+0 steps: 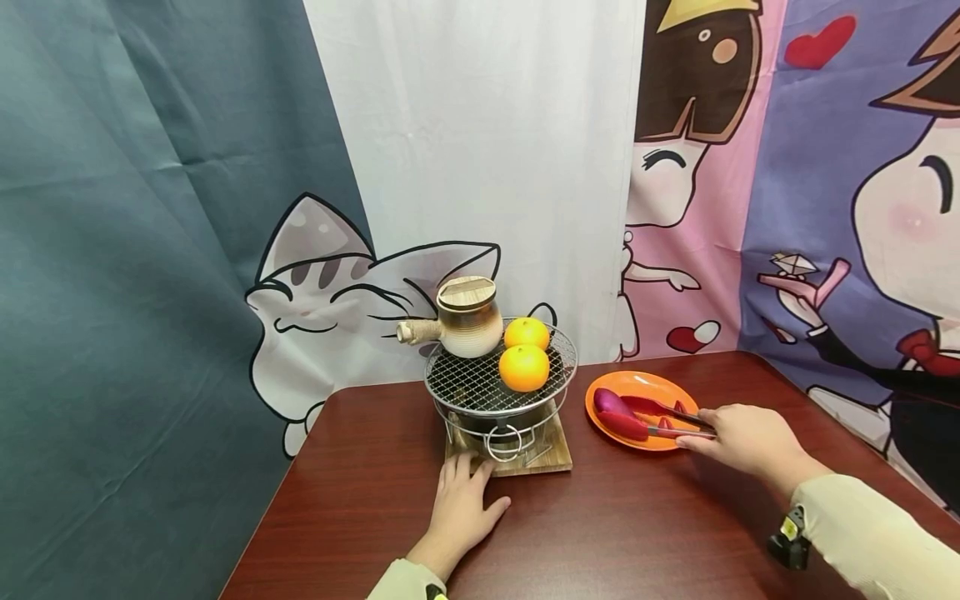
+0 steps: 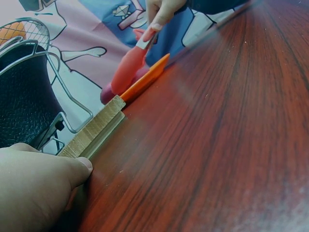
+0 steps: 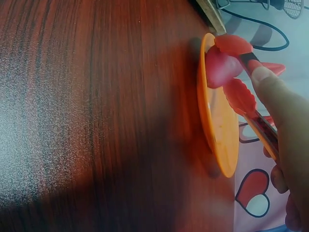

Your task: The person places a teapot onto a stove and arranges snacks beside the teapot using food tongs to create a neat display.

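My left hand (image 1: 467, 493) lies flat on the dark red table (image 1: 615, 533), its straight fingers touching the front edge of a wooden board (image 1: 551, 458); the left wrist view shows the thumb (image 2: 72, 171) against that board (image 2: 96, 128). On the board stands a small black stove (image 2: 21, 101) under a round wire grill (image 1: 468, 379). My right hand (image 1: 738, 437) grips the handle end of red tongs (image 1: 660, 412). The tongs' tips (image 3: 239, 94) close around a purple oblong piece (image 3: 219, 67) lying on an orange plate (image 3: 219, 130).
On the grill sit two oranges (image 1: 523, 367) and a ceramic pot (image 1: 468, 321) with a wooden lid and side handle. Cartoon-printed curtains hang right behind the table. The table's left edge runs near my left arm.
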`<state>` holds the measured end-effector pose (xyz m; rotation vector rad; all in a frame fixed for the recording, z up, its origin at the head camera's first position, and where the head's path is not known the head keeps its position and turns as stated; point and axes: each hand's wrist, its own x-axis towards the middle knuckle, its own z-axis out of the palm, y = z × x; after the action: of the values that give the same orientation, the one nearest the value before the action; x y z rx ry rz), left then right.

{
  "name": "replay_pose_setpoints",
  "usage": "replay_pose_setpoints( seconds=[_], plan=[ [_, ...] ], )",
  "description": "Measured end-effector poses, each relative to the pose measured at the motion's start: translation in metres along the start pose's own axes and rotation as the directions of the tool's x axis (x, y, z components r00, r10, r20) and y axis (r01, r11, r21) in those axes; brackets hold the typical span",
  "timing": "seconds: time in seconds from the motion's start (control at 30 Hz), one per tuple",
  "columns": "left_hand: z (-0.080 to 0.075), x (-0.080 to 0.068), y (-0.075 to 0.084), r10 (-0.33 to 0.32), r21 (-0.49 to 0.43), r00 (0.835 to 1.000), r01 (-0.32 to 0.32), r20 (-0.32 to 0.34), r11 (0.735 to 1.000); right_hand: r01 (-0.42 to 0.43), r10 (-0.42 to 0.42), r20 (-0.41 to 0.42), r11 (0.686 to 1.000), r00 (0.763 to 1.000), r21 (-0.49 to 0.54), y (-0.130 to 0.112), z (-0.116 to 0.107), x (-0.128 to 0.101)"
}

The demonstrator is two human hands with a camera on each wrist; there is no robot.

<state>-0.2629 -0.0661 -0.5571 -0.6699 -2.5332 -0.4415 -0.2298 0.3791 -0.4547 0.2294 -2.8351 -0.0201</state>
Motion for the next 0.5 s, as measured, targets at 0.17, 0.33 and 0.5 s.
replay_pose_setpoints(
  seconds=[0.17, 0.33, 0.5],
  plan=[
    [0.000, 0.000, 0.000, 0.000, 0.000, 1.000, 0.000, -0.001, 1.000, 0.009, -0.009, -0.008, 1.000, 1.000, -0.010, 0.000, 0.001, -0.001],
    [-0.001, 0.000, 0.000, 0.002, 0.002, 1.000, -0.002, -0.003, 1.000, 0.009, -0.009, -0.004, 1.000, 1.000, -0.025, 0.002, 0.002, -0.001],
    [-0.001, 0.000, 0.000, 0.007, 0.007, 1.000, -0.007, -0.007, 1.000, 0.010, -0.011, -0.017, 0.999, 1.000, -0.034, 0.003, -0.009, 0.000]
  ],
)
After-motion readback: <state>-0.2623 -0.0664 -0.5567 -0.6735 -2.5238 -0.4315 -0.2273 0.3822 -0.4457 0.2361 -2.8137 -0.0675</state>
